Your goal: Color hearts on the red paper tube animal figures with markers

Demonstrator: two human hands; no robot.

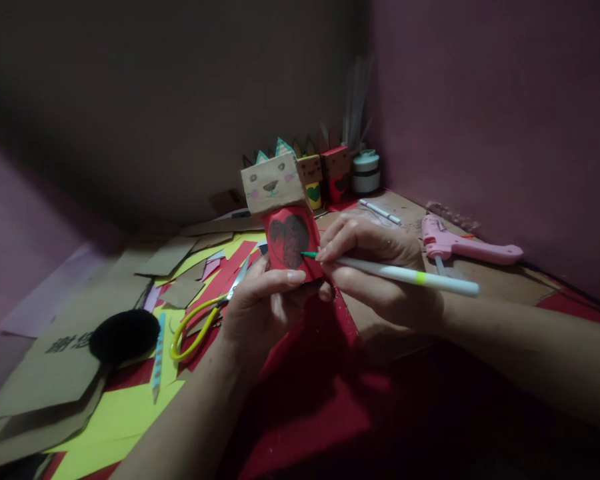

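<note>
My left hand (pixel 260 303) is closed around the lower part of a cardboard figure (pixel 275 187). The figure has a box head with a drawn face, green striped paper spikes on top and a red body bearing a dark heart (pixel 289 241). Pinched in my right hand (pixel 375 267) is a white marker with a yellow-green band (pixel 410 275). Its green tip is at the right side of the heart; whether it touches the surface I cannot tell. The figure's base is hidden by my left fingers.
Yellow-handled scissors (pixel 195 333), a striped pencil (pixel 159 360), a black round object (pixel 125 335) and paper and cardboard scraps (pixel 180 293) lie on the left. Two similar figures (pixel 336 177) and a lidded jar (pixel 367 173) stand behind. A pink glue gun (pixel 467 248) lies at right.
</note>
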